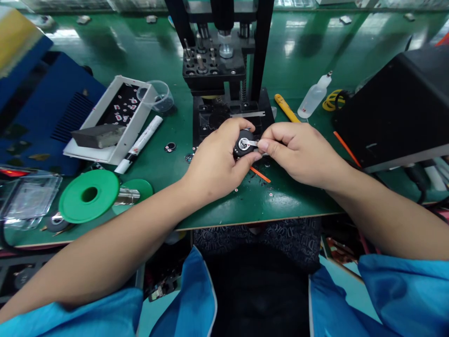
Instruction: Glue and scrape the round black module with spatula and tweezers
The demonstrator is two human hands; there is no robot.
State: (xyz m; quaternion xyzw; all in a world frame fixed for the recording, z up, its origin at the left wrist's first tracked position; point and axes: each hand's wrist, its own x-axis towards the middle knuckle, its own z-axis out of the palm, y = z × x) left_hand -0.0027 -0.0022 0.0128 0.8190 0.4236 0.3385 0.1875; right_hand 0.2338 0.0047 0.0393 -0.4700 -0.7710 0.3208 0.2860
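Observation:
My left hand (219, 161) is closed around a small round black part (243, 144) with a silvery centre, thumb below and fingers above. Pinched between the thumb and fingers of my right hand (294, 149) is a thin flat silvery strip (252, 143). Its tip reaches over the centre of the round part; whether it is a tool or a piece of the part, I cannot tell. Just beneath the hands, an orange stick (260, 175) lies on the green table. A flat notched metal piece (248, 114) rests on the press base behind them.
A black press (214, 70) stands straight ahead. To the left are a white box (135, 119) of small parts, a marker (139, 144) and a green wire spool (75, 196). A yellow-handled tool (286, 107), a squeeze bottle (313, 99) and a black machine (396, 107) occupy the right.

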